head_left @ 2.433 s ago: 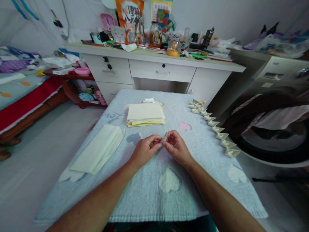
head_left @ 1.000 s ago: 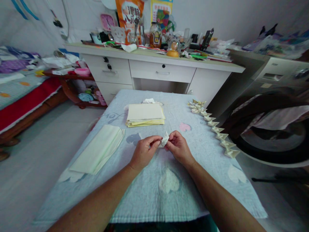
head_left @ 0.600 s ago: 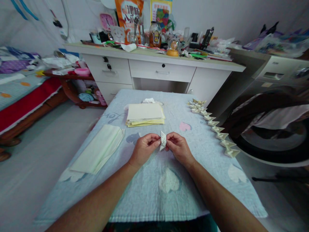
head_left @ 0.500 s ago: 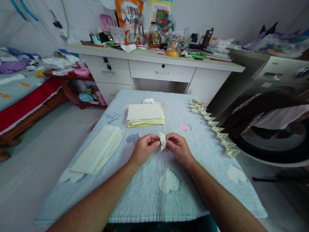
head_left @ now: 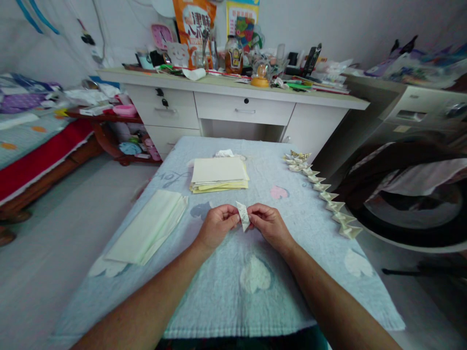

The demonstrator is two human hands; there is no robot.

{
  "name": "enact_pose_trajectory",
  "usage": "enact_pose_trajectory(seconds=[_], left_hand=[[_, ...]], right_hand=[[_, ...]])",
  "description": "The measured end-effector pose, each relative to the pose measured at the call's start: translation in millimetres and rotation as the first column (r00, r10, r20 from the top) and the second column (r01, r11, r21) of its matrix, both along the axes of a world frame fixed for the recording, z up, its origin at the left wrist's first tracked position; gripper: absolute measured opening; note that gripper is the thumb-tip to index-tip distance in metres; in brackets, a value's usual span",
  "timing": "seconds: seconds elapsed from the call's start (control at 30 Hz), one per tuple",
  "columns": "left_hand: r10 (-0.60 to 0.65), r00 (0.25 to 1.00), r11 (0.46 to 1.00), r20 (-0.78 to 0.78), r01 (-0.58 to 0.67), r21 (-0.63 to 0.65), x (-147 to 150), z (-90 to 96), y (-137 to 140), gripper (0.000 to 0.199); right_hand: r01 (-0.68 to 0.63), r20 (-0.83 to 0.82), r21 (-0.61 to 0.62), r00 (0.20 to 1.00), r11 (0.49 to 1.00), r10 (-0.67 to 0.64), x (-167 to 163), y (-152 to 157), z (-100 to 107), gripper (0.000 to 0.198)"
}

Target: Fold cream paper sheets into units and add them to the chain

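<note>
A small folded piece of paper (head_left: 242, 217), pale with dark printed marks, is held tilted above the cloth-covered table (head_left: 204, 306). My left hand (head_left: 218, 224) pinches its left edge between thumb and fingers. From the other side, my right hand (head_left: 269, 223) pinches the right edge. Behind the hands lies a stack of cream and yellow paper sheets (head_left: 219, 171). To the left, a pile of long pale-green paper (head_left: 149, 227) rests at a slant. Along the right side runs a row of several folded paper pieces (head_left: 330, 197) with pointed tips.
Beyond the table stands a white desk (head_left: 245, 107) crowded with a honey jar (head_left: 233, 56), an orange bag (head_left: 195, 29) and other small items. A washing machine (head_left: 416, 131) is close on the right. At the left are a bed (head_left: 36, 141) and a low wooden shelf (head_left: 105, 121).
The folded paper has turned slightly and now leans more, its top tip further left and its lower tip a little nearer me. Both hands keep their pinch on it.
</note>
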State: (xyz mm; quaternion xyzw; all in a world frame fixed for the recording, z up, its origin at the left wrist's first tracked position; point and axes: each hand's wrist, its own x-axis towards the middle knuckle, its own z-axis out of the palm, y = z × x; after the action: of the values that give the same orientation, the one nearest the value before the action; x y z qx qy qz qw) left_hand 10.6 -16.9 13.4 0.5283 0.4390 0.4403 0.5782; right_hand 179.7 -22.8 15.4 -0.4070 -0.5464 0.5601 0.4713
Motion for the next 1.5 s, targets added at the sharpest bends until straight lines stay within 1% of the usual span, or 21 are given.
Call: enact_pose_trajectory(seconds=[0.2, 0.3, 0.47, 0.63, 0.73, 0.83, 1.0, 1.1, 1.17, 1.27, 1.37, 1.5], left_hand=[[-0.037, 0.999, 0.999, -0.003, 0.036, -0.010, -1.9, -0.3, 0.7, 0.020], [-0.046, 0.998, 0.999, 0.031, 0.046, -0.015, -1.6, 1.0, 0.4, 0.018], [-0.041, 0.994, 0.999, 0.098, 0.044, -0.023, 0.4, 2.1, -0.6, 0.016], [-0.052, 0.994, 0.998, 0.092, 0.053, -0.019, 0.0, -0.1, 0.4, 0.016], [-0.026, 0.999, 1.000, 0.034, 0.025, 0.017, -1.7, -3.4, 2.0, 0.015], [0.003, 0.999, 0.996, -0.036, 0.000, 0.094, -3.5, -6.2, 2.9, 0.013], [-0.001, 0.986, 0.979, -0.166, 0.034, 0.199, -6.4, -6.8, 2.6, 0.010], [0.035, 0.962, 0.961, -0.269, 0.042, 0.275, -7.0, -4.7, 1.4, 0.009], [0.060, 0.942, 0.937, -0.329, 0.060, 0.345, -6.6, -2.8, 0.3, 0.008], [0.079, 0.923, 0.899, -0.378, 0.098, 0.427, -5.6, -0.4, -1.3, 0.009], [0.088, 0.914, 0.881, -0.395, 0.113, 0.459, -5.7, 0.4, -2.5, 0.010], [0.082, 0.911, 0.881, -0.405, 0.123, 0.456, -7.0, -0.4, -3.2, 0.012]], right_hand=[[-0.033, 0.003, 0.004, 0.999, 0.999, 0.033, 2.4, 0.1, -1.9, 0.019], [-0.037, 0.007, -0.002, 0.999, 0.999, 0.037, 2.3, 0.3, -2.8, 0.020], [-0.063, -0.042, -0.037, 0.997, 0.997, 0.062, 1.7, 0.9, -2.3, 0.018], [-0.064, -0.070, -0.054, 0.996, 0.997, 0.060, 1.8, 0.8, -1.2, 0.016], [-0.058, -0.023, -0.023, 0.998, 0.998, 0.057, 3.4, 1.2, 0.0, 0.015], [-0.032, 0.049, 0.004, 0.998, 0.999, 0.032, 5.5, 1.5, 1.3, 0.014], [-0.064, 0.076, -0.123, 0.994, 0.990, 0.074, 7.5, 1.7, 0.6, 0.019], [-0.068, 0.105, -0.188, 0.991, 0.980, 0.088, 8.6, 2.3, -2.8, 0.022], [-0.085, 0.097, -0.206, 0.990, 0.975, 0.107, 9.1, 2.8, -5.5, 0.022], [-0.113, 0.063, -0.196, 0.990, 0.974, 0.128, 9.1, 2.6, -6.7, 0.022], [-0.093, 0.097, -0.184, 0.989, 0.979, 0.113, 8.8, 1.4, -3.6, 0.021], [-0.090, 0.149, -0.183, 0.982, 0.979, 0.118, 9.7, 0.6, -0.2, 0.023]])
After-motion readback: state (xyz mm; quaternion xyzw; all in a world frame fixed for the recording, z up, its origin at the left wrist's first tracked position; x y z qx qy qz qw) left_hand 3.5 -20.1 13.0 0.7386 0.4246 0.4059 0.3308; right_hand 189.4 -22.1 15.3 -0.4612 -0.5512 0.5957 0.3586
